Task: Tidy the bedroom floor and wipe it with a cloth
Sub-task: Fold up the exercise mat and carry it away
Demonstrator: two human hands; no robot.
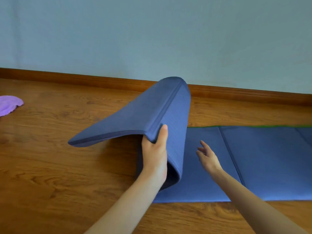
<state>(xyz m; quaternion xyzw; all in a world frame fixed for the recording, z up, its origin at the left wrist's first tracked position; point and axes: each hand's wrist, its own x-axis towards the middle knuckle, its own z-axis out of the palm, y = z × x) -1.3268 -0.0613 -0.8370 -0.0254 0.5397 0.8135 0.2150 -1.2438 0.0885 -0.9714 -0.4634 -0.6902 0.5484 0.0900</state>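
One blue foam mat (pixel 261 159), ribbed surface, creased into panels by straight fold grooves. Right portion lies flat on the floor (pixel 50 166) from frame centre to the right edge; thin green strip shows along its far edge. Left end is lifted and curled over in a smooth arch, peak near frame centre, free corner hanging lower left of the arch. Left hand (pixel 154 152) grips the raised near edge at a fold groove, thumb on top, fingers underneath. Right hand (pixel 208 157) hovers just above the flat part, fingers spread and relaxed, holding nothing. One purple cloth (pixel 9 104), fuzzy, crumpled, on the floor at the left edge, well apart from the mat. Floor is glossy wood-grain plank; wood skirting board (pixel 84 80) along a pale blue wall (pixel 152 31).
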